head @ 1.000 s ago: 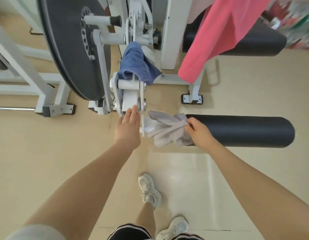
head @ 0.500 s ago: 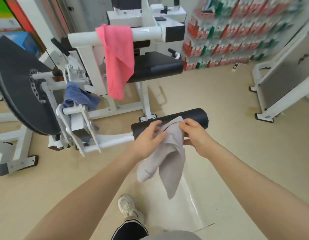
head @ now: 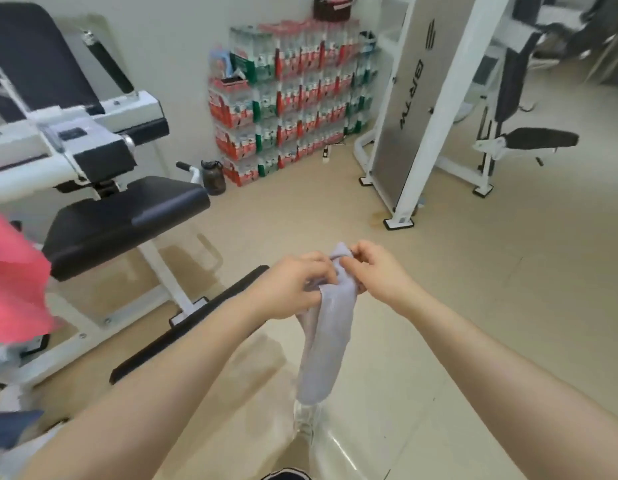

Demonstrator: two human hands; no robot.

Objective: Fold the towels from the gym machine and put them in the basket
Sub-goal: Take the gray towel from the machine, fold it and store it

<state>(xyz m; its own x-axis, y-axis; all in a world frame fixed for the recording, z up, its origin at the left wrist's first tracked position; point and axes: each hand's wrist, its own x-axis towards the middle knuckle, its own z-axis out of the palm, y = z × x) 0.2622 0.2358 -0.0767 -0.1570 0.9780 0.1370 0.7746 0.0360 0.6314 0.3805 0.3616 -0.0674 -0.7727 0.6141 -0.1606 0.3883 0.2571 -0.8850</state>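
Head view: the grey towel [head: 323, 341] hangs in the air between both hands, in front of the person and above the floor [head: 491, 289]. Its long axis runs nearly straight down, from the bunched top edge at the fingers to a loose lower end that dangles just above a shoe. The left hand [head: 293, 289] pinches the top from the left, its fingers curled round the cloth. The right hand [head: 377, 271] pinches the same top edge from the right, thumb and fingers closed on a small peak of fabric. The hands are almost touching, so the towel is gathered narrow rather than spread. Neither hand is clearly nearer to it; both sit at its upper end, with the whole length below them. In my judgement the coming move turns on drawing the hands apart along that top edge to open the cloth for a fold.

No worktop is in reach; the beige floor is the only flat surface close by. A pink towel [head: 16, 285] hangs at the left edge, over the white gym machine [head: 93, 140], with its black seat [head: 127, 223] beside it. A scrap of blue cloth [head: 9, 431] shows at the lower left. Stacked bottle packs [head: 287, 98] stand against the far wall. No basket can be seen.
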